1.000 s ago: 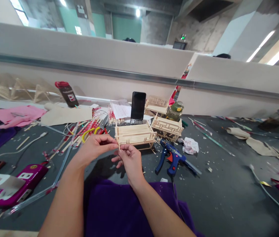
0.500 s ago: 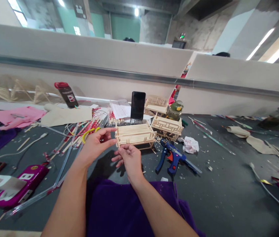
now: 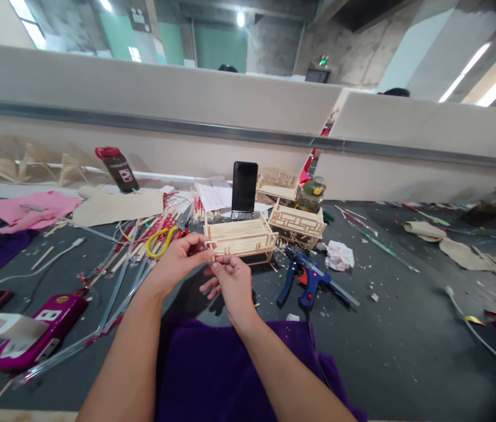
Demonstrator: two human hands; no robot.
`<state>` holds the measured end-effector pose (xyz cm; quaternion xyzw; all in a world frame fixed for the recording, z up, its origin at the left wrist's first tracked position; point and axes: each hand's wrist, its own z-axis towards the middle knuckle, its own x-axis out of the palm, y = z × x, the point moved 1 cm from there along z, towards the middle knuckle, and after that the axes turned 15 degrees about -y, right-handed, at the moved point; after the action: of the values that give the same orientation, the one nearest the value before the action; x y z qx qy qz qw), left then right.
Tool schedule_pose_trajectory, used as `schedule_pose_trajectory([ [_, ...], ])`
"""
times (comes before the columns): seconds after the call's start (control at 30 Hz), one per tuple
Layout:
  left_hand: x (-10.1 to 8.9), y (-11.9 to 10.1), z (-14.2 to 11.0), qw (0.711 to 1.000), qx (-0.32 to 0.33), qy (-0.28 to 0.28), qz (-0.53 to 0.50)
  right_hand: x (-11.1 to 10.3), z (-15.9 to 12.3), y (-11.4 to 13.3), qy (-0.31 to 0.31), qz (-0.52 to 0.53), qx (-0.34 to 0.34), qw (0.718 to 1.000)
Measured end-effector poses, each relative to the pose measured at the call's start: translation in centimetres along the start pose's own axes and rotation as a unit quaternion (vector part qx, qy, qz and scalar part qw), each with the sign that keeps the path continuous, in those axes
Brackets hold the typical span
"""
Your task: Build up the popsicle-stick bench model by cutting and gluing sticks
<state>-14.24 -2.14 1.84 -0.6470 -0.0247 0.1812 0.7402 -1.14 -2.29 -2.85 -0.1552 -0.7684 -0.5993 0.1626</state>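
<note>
A small model built of thin wooden sticks (image 3: 248, 237), shaped like a bench or bed with low railings, stands on the dark table before me. My left hand (image 3: 186, 258) has its thumb and index finger closed on the model's front left corner. Just below that corner, my right hand (image 3: 233, 287) holds its thumb and index fingertips pressed together, the other fingers loosely curled. Whatever is between those right fingertips is too small to make out. To the right lies a blue hot glue gun (image 3: 311, 281).
Behind are a phone on a stand (image 3: 244, 186), two more stick models (image 3: 298, 223) and a green-lidded jar (image 3: 311, 193). Yellow-handled scissors (image 3: 158, 243), loose sticks and a purple power strip (image 3: 50, 322) lie left. Crumpled paper (image 3: 339, 256) sits right; a purple cloth (image 3: 212, 369) is in front.
My left hand has moved slightly right, its thumb and index finger closing from apart onto the model's front left corner. My right hand has barely moved.
</note>
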Motion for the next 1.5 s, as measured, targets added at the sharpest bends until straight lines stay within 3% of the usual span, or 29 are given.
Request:
schedule_pose_trajectory([
  [0.2, -0.4, -0.5, -0.1, 1.0, -0.014, -0.014, -0.022, 0.0, -0.3, 0.2, 0.0, 0.011, -0.003, 1.0],
  [0.4, -1.7, -1.6, -0.6, 0.99, 0.001, -0.1, -0.095, 0.0, -1.4, 1.9, 0.016, 0.031, -0.004, 0.999],
  [0.57, -1.3, -2.6, -1.2, 0.998, 0.0, -0.055, -0.031, -0.1, -1.8, 3.0, 0.058, 0.001, -0.004, 0.998],
  [0.87, -1.0, -2.8, -1.4, 0.998, 0.028, -0.041, 0.034, -0.4, -1.8, 3.4, 0.005, 0.007, -0.032, 0.999],
  [1.17, -1.0, -2.8, -1.2, 0.997, 0.047, -0.034, 0.056, -0.9, -1.2, 3.3, -0.007, -0.112, -0.204, 0.972],
  [1.37, -1.2, -3.0, -1.4, 0.999, 0.041, -0.031, 0.019, -0.6, -2.1, 3.3, 0.023, -0.085, -0.162, 0.983],
  [1.5, -1.2, -3.3, -1.6, 0.998, 0.052, 0.023, -0.024, -0.3, -2.8, 3.7, 0.039, -0.042, -0.142, 0.988],
])
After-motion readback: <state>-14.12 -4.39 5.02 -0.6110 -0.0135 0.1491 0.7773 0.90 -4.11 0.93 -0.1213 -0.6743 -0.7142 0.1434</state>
